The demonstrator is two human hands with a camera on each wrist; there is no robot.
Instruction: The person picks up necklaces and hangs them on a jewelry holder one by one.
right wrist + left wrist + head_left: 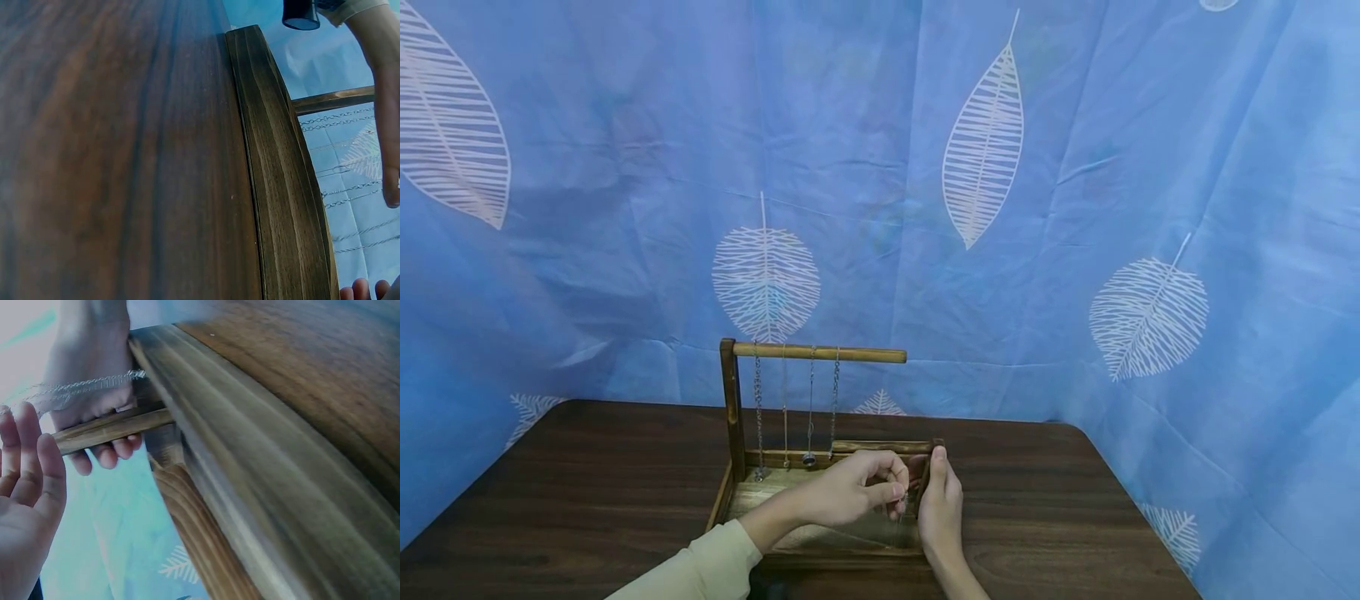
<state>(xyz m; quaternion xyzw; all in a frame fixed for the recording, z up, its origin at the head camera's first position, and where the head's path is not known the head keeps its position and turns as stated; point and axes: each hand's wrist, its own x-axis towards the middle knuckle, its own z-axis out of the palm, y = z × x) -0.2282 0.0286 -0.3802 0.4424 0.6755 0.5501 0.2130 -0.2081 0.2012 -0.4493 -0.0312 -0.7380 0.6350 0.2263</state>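
My left hand (842,492) reaches over the wooden jewelry stand (820,353) from the left. Its thumb and forefinger pinch a thin silver chain (901,525) near the stand's right end. In the left wrist view the silver chain (94,387) stretches between the left fingers (28,462) and the stand. My right hand (942,508) grips the stand's right end, thumb at the top of the short post. Several necklaces (758,417) hang from the upper bar, one with a dark round pendant (808,459). The left hand covers part of the base.
The stand rests on a dark wooden table (1037,500), its shallow base tray (775,481) under the hanging necklaces. A short lower bar (883,447) runs at the stand's right. Behind the table hangs a blue curtain (865,125) with white leaf prints.
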